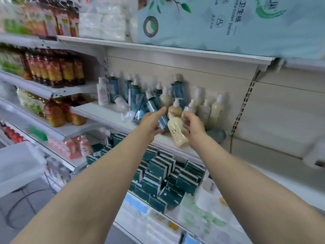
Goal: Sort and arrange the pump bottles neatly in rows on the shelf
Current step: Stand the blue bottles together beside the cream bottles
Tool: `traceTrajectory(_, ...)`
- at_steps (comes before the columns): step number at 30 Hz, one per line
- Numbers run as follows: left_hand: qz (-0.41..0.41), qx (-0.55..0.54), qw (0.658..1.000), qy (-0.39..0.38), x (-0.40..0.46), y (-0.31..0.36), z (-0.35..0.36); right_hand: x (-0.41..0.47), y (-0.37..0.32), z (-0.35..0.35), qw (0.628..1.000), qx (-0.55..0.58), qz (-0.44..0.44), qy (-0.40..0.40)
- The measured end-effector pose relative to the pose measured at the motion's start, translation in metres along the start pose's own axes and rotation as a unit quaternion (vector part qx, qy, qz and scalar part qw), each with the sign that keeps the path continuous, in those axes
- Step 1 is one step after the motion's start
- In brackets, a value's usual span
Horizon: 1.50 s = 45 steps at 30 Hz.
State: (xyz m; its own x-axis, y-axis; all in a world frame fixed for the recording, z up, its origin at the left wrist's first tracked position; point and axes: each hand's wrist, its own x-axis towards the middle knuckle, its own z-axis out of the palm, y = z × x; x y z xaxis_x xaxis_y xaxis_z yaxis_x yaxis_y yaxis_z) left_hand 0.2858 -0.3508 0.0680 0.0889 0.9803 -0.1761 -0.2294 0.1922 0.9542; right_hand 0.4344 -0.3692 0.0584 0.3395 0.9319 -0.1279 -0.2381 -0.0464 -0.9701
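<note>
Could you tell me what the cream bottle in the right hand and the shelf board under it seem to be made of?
The cream bottle looks like smooth, slightly glossy plastic, with a soft sheen on its rounded body. The shelf board appears to be white painted metal: thin, flat, with a folded front lip, though that is not certain.

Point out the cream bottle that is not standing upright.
The cream bottle at the shelf's front edge, tilted between both hands; the other cream ones stand upright behind it.

One head-worn view — close, within arm's reach of the shelf (112,118), facing it forward and slightly down, angled from its right, tilted.
</note>
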Motion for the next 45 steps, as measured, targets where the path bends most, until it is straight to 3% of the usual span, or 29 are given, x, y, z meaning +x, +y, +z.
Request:
traceTrajectory(17,0.035,-0.039,0.989,0.136,0.082,0.040,-0.170,0.066,0.056,0.220,0.989,-0.038,0.026,-0.142)
traceTrajectory(30,0.028,-0.032,0.988,0.150,0.191,0.072,-0.214,0.167,0.072,0.299,0.989,-0.044,0.039,-0.134)
traceTrajectory(45,0.008,-0.027,0.989,0.143,0.290,0.090,-0.276,0.229,0.080,0.374,0.996,-0.009,0.059,-0.068)
